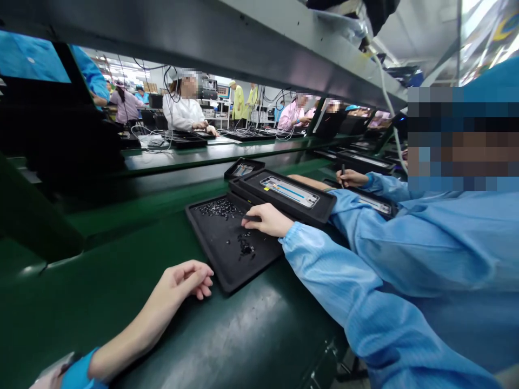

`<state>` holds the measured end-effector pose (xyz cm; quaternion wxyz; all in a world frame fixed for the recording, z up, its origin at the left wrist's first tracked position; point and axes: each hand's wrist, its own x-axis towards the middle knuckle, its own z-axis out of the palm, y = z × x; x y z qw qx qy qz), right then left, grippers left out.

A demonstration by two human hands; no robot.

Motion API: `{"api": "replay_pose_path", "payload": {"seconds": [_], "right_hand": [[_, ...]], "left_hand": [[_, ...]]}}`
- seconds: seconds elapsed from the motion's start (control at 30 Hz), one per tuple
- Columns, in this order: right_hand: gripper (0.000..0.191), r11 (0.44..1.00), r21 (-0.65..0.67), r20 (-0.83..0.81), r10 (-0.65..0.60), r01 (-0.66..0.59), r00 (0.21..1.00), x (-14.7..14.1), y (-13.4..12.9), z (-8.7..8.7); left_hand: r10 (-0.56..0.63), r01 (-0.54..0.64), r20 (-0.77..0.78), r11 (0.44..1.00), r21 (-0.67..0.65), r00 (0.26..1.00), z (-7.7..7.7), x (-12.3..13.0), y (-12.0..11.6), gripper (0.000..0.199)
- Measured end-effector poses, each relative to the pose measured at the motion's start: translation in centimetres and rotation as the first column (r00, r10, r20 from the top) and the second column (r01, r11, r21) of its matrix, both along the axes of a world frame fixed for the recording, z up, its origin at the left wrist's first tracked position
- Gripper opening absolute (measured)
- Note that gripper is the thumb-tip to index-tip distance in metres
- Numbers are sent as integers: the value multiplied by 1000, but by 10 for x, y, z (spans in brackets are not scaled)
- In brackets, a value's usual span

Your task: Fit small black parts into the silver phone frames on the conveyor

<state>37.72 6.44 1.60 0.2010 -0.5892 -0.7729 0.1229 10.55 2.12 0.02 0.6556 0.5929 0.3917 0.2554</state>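
Observation:
A shallow black tray [211, 251] lies on the green bench, with a heap of tiny black and shiny parts [221, 208] toward its far side. A smaller cluster of the same parts [245, 246] sits nearer the middle. Over the tray, my right hand [270, 220] pinches a thin black piece [253, 218]; its exact kind is hidden by the fingers. My left hand [188, 278] rests beside the tray's left edge, fingers loosely curled and slightly apart, with nothing visible in it.
Behind the tray stands a black case holding a phone-like metal frame [290, 192], with a smaller black box [243, 168] beyond. At right, a co-worker in blue holds a dark pen-like tool [343, 174]. A grey beam [203, 40] crosses overhead; cables and people are farther back.

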Motion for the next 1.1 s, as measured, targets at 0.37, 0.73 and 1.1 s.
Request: {"api": "replay_pose_path", "payload": {"seconds": [0.37, 0.73, 1.1], "right_hand": [[17, 989, -80, 84, 128, -121, 988, 1, -4, 3], [6, 996, -51, 124, 81, -75, 989, -3, -10, 10], [14, 992, -5, -295, 122, -130, 948, -46, -33, 12]], "left_hand": [[-21, 23, -47, 999, 44, 999, -3, -1, 4, 42], [8, -6, -35, 999, 46, 999, 0, 1, 1, 40], [-27, 32, -35, 990, 141, 999, -8, 4, 4, 43]]}}
